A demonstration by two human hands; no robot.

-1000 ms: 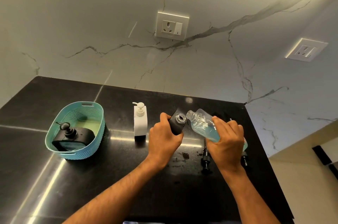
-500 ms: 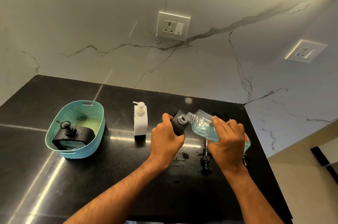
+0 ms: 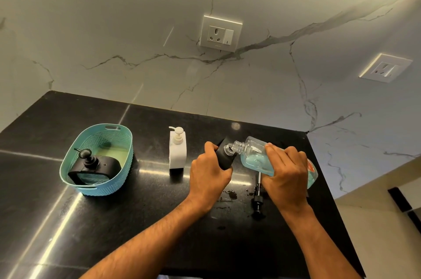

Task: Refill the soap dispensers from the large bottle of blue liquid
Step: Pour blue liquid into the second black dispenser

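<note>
My left hand [image 3: 208, 172] grips a black soap dispenser [image 3: 225, 158] with its pump off, tilted to the right. My right hand [image 3: 286, 175] holds the clear bottle of blue liquid [image 3: 252, 157] tipped on its side. The bottle's open neck touches the dispenser's open mouth. A white pump dispenser [image 3: 177, 149] stands upright just left of my left hand. Another black dispenser [image 3: 91, 168] sits in a teal basket [image 3: 124, 174] at the left.
A loose black pump head with its tube [image 3: 258, 196] lies on the black counter [image 3: 136, 221] between my hands, near small spilled drops [image 3: 230, 194]. The counter's right edge runs close to my right arm. A marble wall with two sockets rises behind.
The bottle has moved left and tipped further, so its neck now meets the dispenser's mouth. Both hands have shifted only slightly.
</note>
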